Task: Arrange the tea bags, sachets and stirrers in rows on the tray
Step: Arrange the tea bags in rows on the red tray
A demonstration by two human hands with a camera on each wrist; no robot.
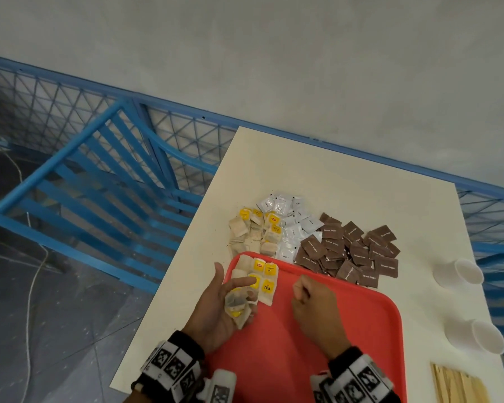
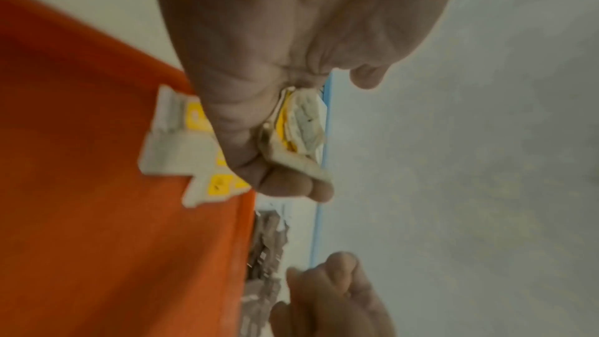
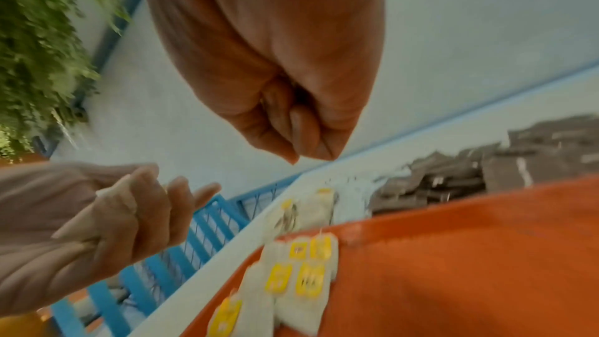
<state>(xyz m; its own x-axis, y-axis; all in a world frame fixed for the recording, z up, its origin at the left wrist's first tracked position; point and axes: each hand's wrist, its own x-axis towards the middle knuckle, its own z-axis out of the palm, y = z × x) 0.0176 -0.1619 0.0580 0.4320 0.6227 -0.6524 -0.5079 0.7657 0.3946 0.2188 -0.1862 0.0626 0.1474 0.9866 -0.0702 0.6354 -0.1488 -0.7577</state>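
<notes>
Right hand (image 3: 285,101) curled into an empty fist above red tray (image 3: 470,253), yellow-tagged tea bags (image 3: 301,273) at six o'clock, left hand (image 3: 107,217) gripping tea bags at nine o'clock, brown sachets (image 3: 505,163) at three o'clock

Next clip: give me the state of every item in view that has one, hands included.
Left hand: holds a bunch of tea bags.
Right hand: curled, holds nothing, over the red tray.
Tray tea bags: laid flat in rows.
Brown sugar sachets: loose pile on table.
Paper cups: on their sides.
</notes>
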